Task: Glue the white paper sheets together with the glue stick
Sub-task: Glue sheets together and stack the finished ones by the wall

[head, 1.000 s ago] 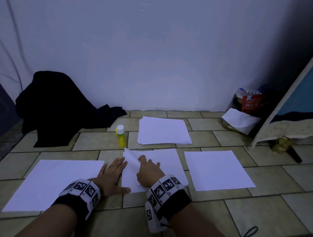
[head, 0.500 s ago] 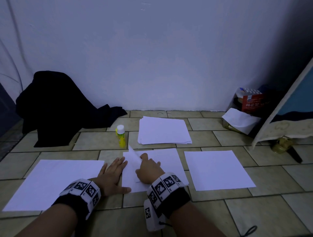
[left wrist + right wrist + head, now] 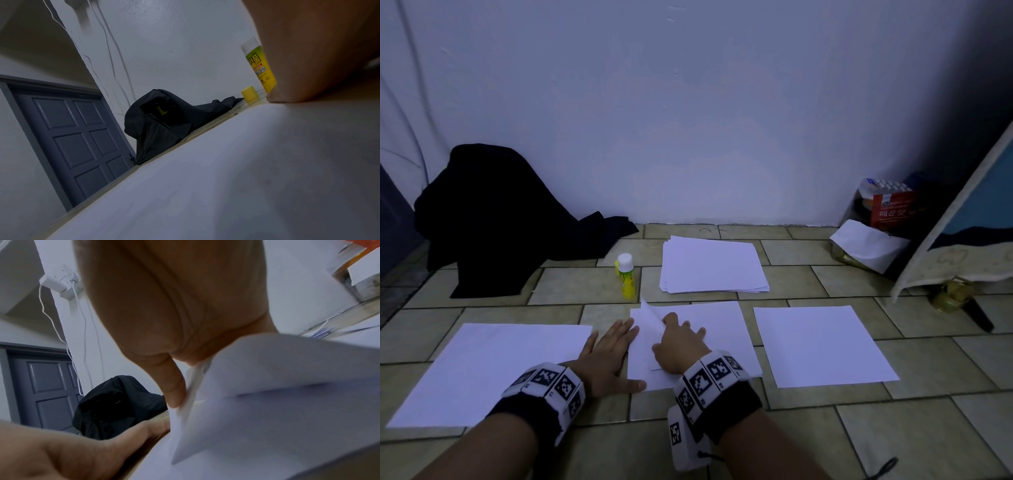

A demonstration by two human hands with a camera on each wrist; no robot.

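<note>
Curling upward — white sheet's (image 3: 709,329) corner.

The right hand (image 3: 174,308) pinches the lifted corner of a thin white paper sheet (image 3: 277,386); left of that sheet lie the left hand (image 3: 68,449) and a black cloth heap (image 3: 115,405).

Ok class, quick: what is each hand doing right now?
Left hand: open, fingers straight, pressing flat on the middle sheet's left edge.
Right hand: fingers curled, pinching the lifted top sheet.
</note>
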